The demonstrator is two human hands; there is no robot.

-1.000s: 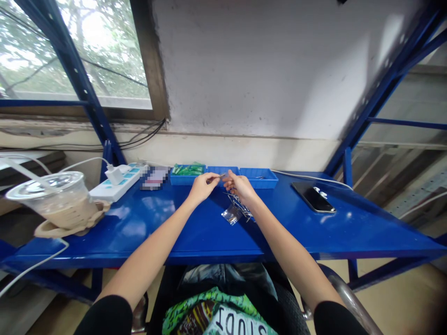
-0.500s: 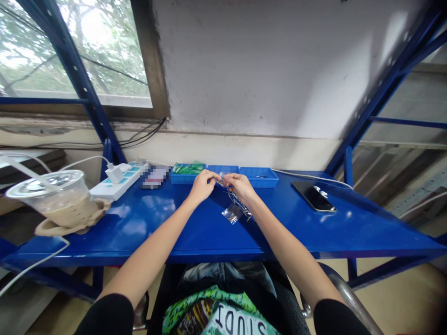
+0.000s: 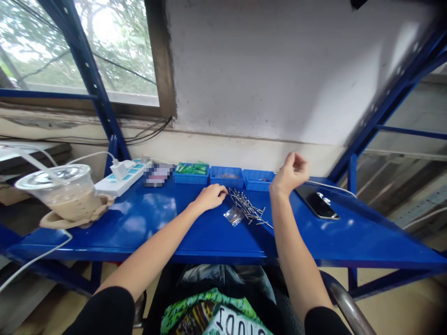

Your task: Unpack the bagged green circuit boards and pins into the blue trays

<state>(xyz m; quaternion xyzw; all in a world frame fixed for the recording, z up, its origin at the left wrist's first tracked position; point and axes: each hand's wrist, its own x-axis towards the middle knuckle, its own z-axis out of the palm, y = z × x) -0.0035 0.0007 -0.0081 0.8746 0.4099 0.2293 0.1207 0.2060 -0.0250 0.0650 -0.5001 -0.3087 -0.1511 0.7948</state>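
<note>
Since the earlier frames, the right hand [image 3: 291, 174] has been lifted and carried away from the left hand [image 3: 210, 197], which has been lowered toward the table. Nearest to the body, a green patterned cloth with printed letters [image 3: 223, 316] is seen below the glossy blue table [image 3: 209, 237]. A small, clear plastic bag with tiny brassy pieces inside [image 3: 233, 216] is laid just to the right of the left grip and nearer the body. Beside it, a loose pile of thin, silvery metal rods [image 3: 247, 207] is spread between the two grips, its far left end close to the left fingertips. The left fingers are curled; whether a rod is grasped cannot be told. The right hand is raised, its fingers bent in toward the thumb; whether anything is pinched there cannot be told.

Well to the left of the left grip, a clear, lidded plastic cup of light brown drink [image 3: 68, 200] is set in a tan molded holder [image 3: 52, 222]. To the right of the right grip and nearer the body, a black, glossy phone [image 3: 316, 204] is laid with white earbuds [image 3: 323, 199] on it. Beyond the left grip, three rectangular blue plastic bins [image 3: 226, 181] are lined up, the leftmost filled with green packets [image 3: 192, 168].
</note>
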